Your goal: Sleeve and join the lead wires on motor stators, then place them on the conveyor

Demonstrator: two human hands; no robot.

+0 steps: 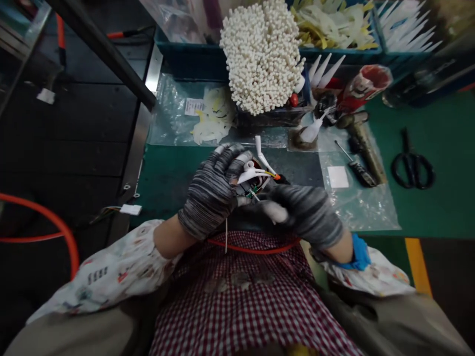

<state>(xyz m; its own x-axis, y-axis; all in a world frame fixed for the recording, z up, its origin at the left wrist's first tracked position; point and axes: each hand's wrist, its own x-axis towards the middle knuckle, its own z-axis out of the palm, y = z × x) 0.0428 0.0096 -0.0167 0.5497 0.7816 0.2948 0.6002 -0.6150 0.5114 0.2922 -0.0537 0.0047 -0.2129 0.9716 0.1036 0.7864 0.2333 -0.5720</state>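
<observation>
My left hand [211, 195], in a grey striped glove with white fingertips, is wrapped round a small round electrical part [247, 188] with a bit of green inside. White sleeved wires [254, 173] and a yellow wire with an orange tip [276, 176] stick out of it. One white sleeve [261, 153] points up and away. My right hand [308, 212], gloved alike and partly blurred, is closed at the part's right side. A thin white end shows by its fingers, but what they grip is unclear. A thin white strip [226, 235] hangs below my left hand.
Beyond my hands stand a bundle of thin white sticks [261, 59] and a blue bin of yellowish sleeves [337, 24]. To the right lie a glue bottle [312, 131], a hammer [365, 146], a screwdriver [358, 168] and black scissors [411, 165]. A red hose [55, 217] curves at left.
</observation>
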